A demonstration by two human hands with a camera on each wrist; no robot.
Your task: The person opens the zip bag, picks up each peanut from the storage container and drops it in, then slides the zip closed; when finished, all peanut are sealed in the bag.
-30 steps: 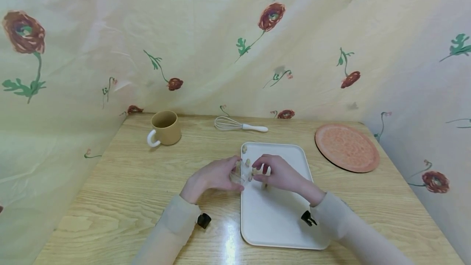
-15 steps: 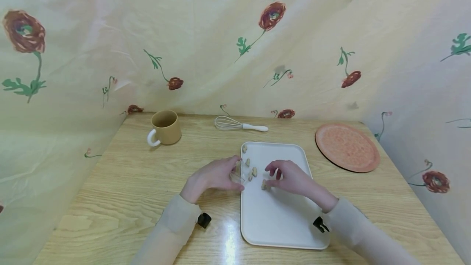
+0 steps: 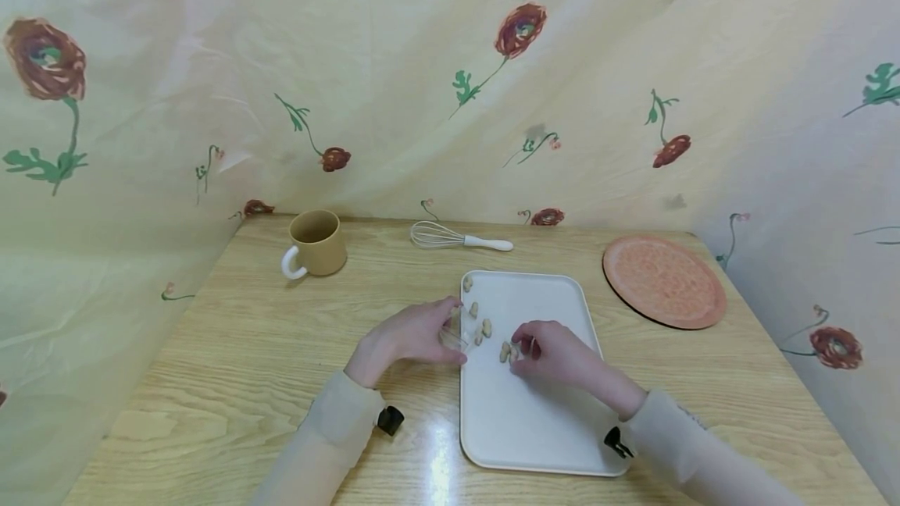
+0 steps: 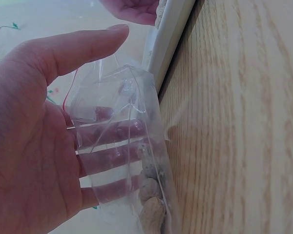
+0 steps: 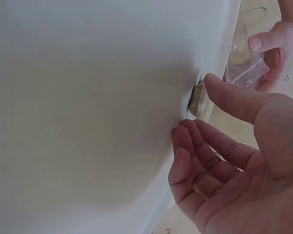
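My left hand holds a clear plastic bag at the left edge of the white tray. Its fingers curve behind the bag and the thumb is above it. Inside the bag lie several peanuts in their shells. Over the tray, my right hand has thumb and fingertips apart, close to two shelled-in peanuts lying side by side. In the right wrist view one peanut sits just by the thumb tip; whether they touch, I cannot tell. More peanuts lie along the tray's left side.
At the back left of the wooden table stands a tan mug with a white handle. A whisk lies behind the tray. To the right is a round reddish mat. Flowered cloth hangs behind.
My right hand has let go of a peanut near the tray's left side and moved right and nearer, to the pair of peanuts. The left hand and bag have stayed still.
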